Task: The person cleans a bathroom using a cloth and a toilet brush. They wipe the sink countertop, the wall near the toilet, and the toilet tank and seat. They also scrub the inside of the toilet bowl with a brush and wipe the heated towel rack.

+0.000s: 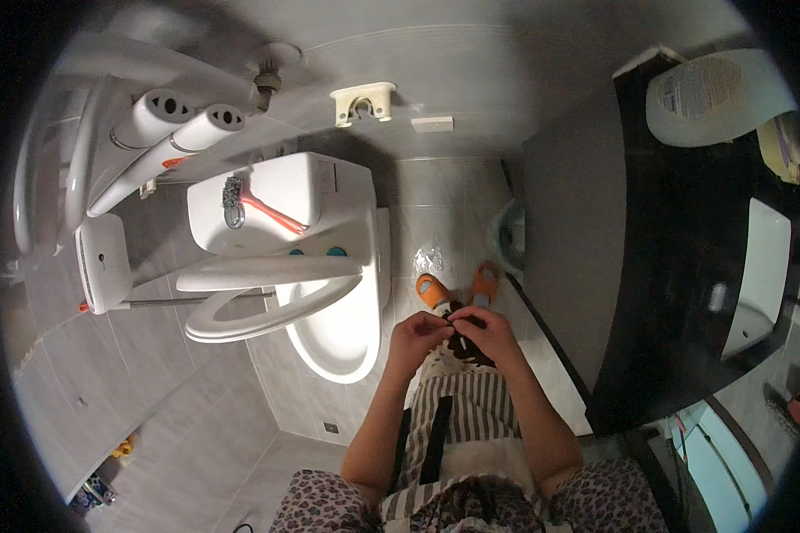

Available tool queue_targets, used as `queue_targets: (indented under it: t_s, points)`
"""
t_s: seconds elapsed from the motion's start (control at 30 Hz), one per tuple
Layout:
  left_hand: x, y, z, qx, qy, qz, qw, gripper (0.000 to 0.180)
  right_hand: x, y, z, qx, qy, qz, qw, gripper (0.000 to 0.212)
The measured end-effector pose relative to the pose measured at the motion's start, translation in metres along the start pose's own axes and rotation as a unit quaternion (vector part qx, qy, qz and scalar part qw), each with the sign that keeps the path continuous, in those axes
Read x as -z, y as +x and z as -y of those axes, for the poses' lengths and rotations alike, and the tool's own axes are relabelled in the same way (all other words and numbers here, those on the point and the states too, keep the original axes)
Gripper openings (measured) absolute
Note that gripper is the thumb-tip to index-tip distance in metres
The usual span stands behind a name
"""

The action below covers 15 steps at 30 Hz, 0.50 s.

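Note:
In front of my striped apron [480, 404], my left hand [420, 339] and my right hand [489, 336] meet, thumbs and fingertips pinched together. Whatever lies between the fingertips is too small to make out. Just below the hands shows a dark brown patch with white marks [468, 348]; I cannot tell whether it belongs to the apron. To the left stands a white toilet [371, 342] with its lid and seat [203, 329] raised. A red-handled brush [276, 213] with grey bristles rests on the cistern top [280, 182].
A dark counter [676, 222] runs along the right, bearing a white basin [764, 266] and a pale translucent container [720, 96]. A cream holder [363, 104] is fixed to the far wall. White pipe-like rails [151, 133] stand at the upper left. Orange slippers [431, 290] are on my feet.

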<state>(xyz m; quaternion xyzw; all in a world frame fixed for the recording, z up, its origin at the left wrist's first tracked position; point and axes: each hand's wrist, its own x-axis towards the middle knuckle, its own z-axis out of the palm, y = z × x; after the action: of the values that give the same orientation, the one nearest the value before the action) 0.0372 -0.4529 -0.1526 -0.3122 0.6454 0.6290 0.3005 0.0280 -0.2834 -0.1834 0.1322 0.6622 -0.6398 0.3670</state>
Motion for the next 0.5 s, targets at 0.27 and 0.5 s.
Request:
queue_targets:
  t_s: [0.27, 0.5]
  points:
    - [0.01, 0.009, 0.028, 0.028, -0.051, -0.049, 0.997, 0.021, -0.002, -0.012, -0.045, -0.072, -0.052, -0.021, 0.996, 0.053]
    - [-0.005, 0.046, 0.032, 0.01, -0.08, -0.046, 0.996, 0.027, -0.004, -0.014, -0.095, -0.12, -0.077, 0.046, 0.989, 0.063]
